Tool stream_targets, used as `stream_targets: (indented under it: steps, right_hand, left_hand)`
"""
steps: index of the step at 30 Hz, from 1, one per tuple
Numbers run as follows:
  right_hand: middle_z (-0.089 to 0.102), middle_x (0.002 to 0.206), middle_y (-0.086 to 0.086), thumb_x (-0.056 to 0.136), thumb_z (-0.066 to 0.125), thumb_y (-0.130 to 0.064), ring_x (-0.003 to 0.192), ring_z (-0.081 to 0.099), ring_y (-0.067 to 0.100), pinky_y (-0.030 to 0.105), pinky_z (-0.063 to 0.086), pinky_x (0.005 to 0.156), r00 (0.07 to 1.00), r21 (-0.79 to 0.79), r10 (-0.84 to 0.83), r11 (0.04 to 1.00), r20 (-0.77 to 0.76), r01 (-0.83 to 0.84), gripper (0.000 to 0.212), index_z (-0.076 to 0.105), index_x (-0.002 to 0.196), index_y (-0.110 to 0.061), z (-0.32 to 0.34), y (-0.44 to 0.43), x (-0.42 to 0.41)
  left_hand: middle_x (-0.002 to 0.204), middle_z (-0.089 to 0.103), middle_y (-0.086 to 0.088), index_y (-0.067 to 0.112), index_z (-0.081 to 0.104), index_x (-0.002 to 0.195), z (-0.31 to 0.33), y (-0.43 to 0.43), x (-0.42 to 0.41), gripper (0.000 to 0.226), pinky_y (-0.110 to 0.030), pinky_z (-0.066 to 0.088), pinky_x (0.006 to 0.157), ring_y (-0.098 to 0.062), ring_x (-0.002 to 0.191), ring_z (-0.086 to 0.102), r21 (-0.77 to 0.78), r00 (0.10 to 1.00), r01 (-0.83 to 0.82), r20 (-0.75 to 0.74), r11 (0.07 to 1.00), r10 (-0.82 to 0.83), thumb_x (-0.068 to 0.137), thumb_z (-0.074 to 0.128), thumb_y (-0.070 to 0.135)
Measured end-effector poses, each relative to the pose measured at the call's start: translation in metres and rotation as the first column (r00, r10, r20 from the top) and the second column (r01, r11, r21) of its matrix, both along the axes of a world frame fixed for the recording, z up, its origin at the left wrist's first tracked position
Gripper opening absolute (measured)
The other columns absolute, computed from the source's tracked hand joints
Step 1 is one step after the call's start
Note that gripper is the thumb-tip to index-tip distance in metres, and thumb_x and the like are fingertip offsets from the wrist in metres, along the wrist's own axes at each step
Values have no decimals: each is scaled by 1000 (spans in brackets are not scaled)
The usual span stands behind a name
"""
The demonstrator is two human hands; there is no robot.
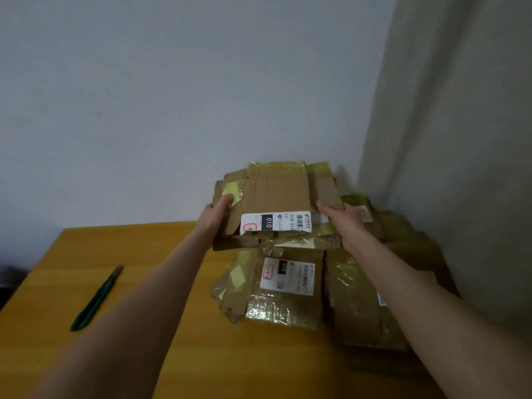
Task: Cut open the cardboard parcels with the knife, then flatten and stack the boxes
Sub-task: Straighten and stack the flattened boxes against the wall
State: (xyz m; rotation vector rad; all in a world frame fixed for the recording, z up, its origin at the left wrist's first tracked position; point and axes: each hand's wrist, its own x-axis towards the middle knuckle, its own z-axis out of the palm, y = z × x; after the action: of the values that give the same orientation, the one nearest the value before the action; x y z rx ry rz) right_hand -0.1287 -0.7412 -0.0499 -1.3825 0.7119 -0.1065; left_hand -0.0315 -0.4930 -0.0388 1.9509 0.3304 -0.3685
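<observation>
A bundle of flattened cardboard boxes (276, 194) with yellow tape and a white "010" shipping label hangs above the table. My left hand (216, 217) grips its left edge and my right hand (344, 223) grips its right edge. Below it another flattened box (288, 306) with a white label lies on the wooden table (178, 355). More flattened cardboard (362, 312) lies to its right, reaching the corner by the curtain. The green-handled knife (96, 299) lies on the table at the left, away from both hands.
A white wall (172, 96) stands behind the table. A grey curtain (460, 125) hangs at the right, next to the cardboard pile. The table's left edge drops off beside a dark object (11, 279) on the floor.
</observation>
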Motion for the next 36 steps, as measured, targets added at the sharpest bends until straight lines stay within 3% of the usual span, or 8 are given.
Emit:
stream_targets:
  steps: [2, 5, 9, 18, 22, 24, 29, 36]
  right_hand:
    - [65, 121, 9, 81, 74, -39, 105, 63, 26, 44, 51, 96, 997, -68, 73, 995, -25, -75, 59, 56, 128, -10, 1, 29, 2]
    - [44, 146, 12, 83, 61, -61, 130, 45, 33, 45, 38, 105, 975, -130, 159, 975, -157, -180, 87, 35, 146, -6, -2, 73, 6]
    - [38, 150, 12, 61, 72, -73, 135, 39, 36, 53, 39, 105, 917, -328, 233, 881, -323, -340, 120, 23, 149, -9, -18, 138, 24]
    - [36, 152, 11, 63, 59, -84, 143, 26, 35, 50, 29, 113, 717, -458, 235, 631, -656, -626, 116, 26, 149, -14, -86, 279, 65]
    - [49, 142, 12, 63, 58, -83, 135, 39, 36, 52, 38, 107, 598, -416, 247, 519, -763, -746, 99, 50, 134, -15, -126, 317, 74]
    - [44, 145, 14, 70, 58, -78, 135, 37, 36, 48, 40, 104, 581, -436, 218, 473, -784, -766, 99, 38, 143, -14, -130, 329, 77]
    - [38, 148, 18, 77, 44, -81, 133, 38, 35, 43, 38, 100, 564, -475, 148, 393, -813, -788, 106, 7, 153, -16, -129, 340, 84]
    - [50, 138, 15, 79, 51, -75, 127, 45, 31, 38, 43, 95, 424, -403, 115, 167, -898, -900, 88, 40, 140, -12, -126, 339, 77]
  left_hand:
    - [105, 63, -14, 5, 55, 113, -5, 36, -8, 51, -35, 50, 63, -26, 86, 61, 46, 1000, -4, 10, 999, 3, 90, 56, 50]
    - [110, 65, -16, 3, 59, 114, -21, 83, -17, 47, -40, 54, 74, -30, 95, 62, 56, 995, -89, 47, 994, 86, 89, 63, 42]
    - [113, 62, -15, 4, 55, 116, -45, 138, -15, 44, -45, 51, 91, -30, 99, 59, 103, 986, -156, 69, 982, 150, 90, 63, 38]
    - [139, 46, -21, 5, 35, 144, -121, 268, 33, 64, -43, 45, 88, -39, 118, 51, 481, 998, 11, -55, 877, 18, 97, 47, 47]
    - [145, 37, -26, 14, 25, 149, -147, 296, 36, 67, -50, 43, 100, -42, 125, 45, 494, 981, 177, -157, 851, -113, 96, 47, 49]
    - [158, 12, -19, 23, 6, 154, -148, 296, 31, 97, -56, 26, 110, -39, 142, 23, 568, 937, 349, -192, 745, -292, 83, 57, 65]
    - [153, -36, -9, 35, -33, 144, -155, 273, 8, 136, -65, -9, 112, -34, 143, -28, 747, 566, 652, -371, 125, -736, 60, 65, 80]
    - [157, -28, -11, 32, -28, 148, -170, 261, 16, 131, -66, 4, 114, -41, 144, -22, 762, 579, 646, -448, 48, -681, 66, 65, 76]
